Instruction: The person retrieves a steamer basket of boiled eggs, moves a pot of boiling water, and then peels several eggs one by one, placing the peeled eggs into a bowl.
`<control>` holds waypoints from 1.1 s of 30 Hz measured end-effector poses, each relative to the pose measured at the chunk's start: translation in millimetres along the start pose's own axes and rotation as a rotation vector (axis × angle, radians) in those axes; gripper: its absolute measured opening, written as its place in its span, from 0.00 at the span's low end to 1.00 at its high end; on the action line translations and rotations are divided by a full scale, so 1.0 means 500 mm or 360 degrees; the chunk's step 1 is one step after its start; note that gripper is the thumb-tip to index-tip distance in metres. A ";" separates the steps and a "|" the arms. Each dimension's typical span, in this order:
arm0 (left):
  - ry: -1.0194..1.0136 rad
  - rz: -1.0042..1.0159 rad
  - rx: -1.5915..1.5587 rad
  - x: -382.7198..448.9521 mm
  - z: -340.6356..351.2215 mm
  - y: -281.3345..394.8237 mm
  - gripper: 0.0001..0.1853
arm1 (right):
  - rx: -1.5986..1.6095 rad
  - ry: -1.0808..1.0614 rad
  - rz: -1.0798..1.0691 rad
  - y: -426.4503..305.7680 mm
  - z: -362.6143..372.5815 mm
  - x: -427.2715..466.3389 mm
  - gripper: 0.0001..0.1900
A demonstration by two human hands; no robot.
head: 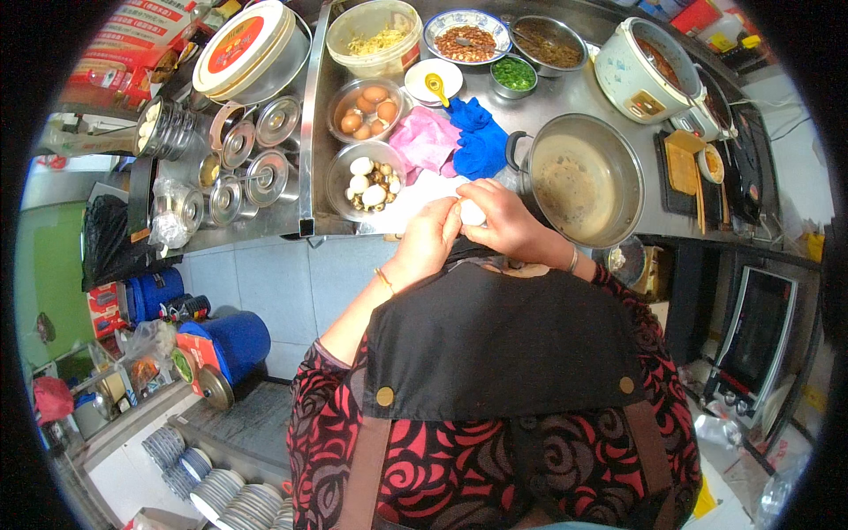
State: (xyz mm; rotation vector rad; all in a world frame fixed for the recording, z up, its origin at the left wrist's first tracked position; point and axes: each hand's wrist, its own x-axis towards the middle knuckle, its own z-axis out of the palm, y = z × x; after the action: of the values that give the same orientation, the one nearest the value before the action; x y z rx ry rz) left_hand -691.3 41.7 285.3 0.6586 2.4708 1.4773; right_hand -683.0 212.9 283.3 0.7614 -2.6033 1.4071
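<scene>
My right hand (507,222) is wrapped around a smooth white egg (473,213) just over the counter's front edge. Against the egg's left side, the curled fingers of my left hand (430,228) meet those of the right; the fingertips are partly hidden. To the left, a clear bowl (336,199) holds peeled white eggs (373,195) and smaller speckled eggs (381,173). Behind it, brown-shelled eggs (375,94) lie in another bowl (333,124). A large two-handled pot (586,179), with cloudy liquid at its bottom, stands right of my hands.
Pink cloth (424,139) and blue cloth (478,142) lie beyond my hands. Farther back are a peanut bowl (468,36), a bowl of chopped greens (513,74) and a white saucer (434,81) with a yellow spoon. A cooker (636,73) stands right; lidded steel pots (267,177) stand left.
</scene>
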 end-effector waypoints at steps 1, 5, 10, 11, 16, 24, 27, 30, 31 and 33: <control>0.0001 0.0028 0.0043 0.001 0.002 -0.005 0.11 | -0.0005 0.0034 -0.0011 0.004 0.004 0.000 0.23; -0.0056 -0.0002 0.0196 0.011 0.010 -0.025 0.11 | -0.0041 0.0080 0.0037 0.018 0.014 -0.002 0.23; 0.0177 0.0033 -0.0069 0.022 0.029 -0.047 0.10 | -0.0034 0.0134 0.0143 0.048 0.032 -0.007 0.22; 0.0144 -0.0091 -0.0167 0.025 0.030 -0.043 0.10 | -0.0029 0.0138 0.0182 0.052 0.033 -0.007 0.22; 0.0188 -0.0119 0.0068 0.039 0.057 -0.099 0.10 | 0.0257 0.0026 0.0523 0.085 0.051 -0.013 0.22; 0.0025 -0.1142 -0.1216 0.040 0.098 -0.190 0.07 | -0.0208 0.0333 0.0746 0.216 0.075 -0.106 0.22; -0.0150 -0.1210 -0.1322 0.037 0.104 -0.189 0.07 | -0.0263 0.0478 0.0842 0.230 0.077 -0.117 0.20; -0.0146 -0.1177 -0.1434 0.037 0.108 -0.199 0.07 | -0.0217 0.0536 0.0980 0.223 0.054 -0.104 0.20; -0.0174 -0.1142 -0.1458 0.043 0.110 -0.198 0.08 | -0.0325 0.0586 0.1038 0.245 0.051 -0.113 0.21; -0.0169 -0.1211 -0.1518 0.055 0.114 -0.188 0.05 | -0.0391 0.0706 0.0984 0.284 0.035 -0.133 0.21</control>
State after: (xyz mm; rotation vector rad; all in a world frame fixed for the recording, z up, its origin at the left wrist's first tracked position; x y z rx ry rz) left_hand -719.9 60.9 177.4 -0.3373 1.3514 1.8650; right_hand -688.0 288.6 144.9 -0.3849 -2.6518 1.1393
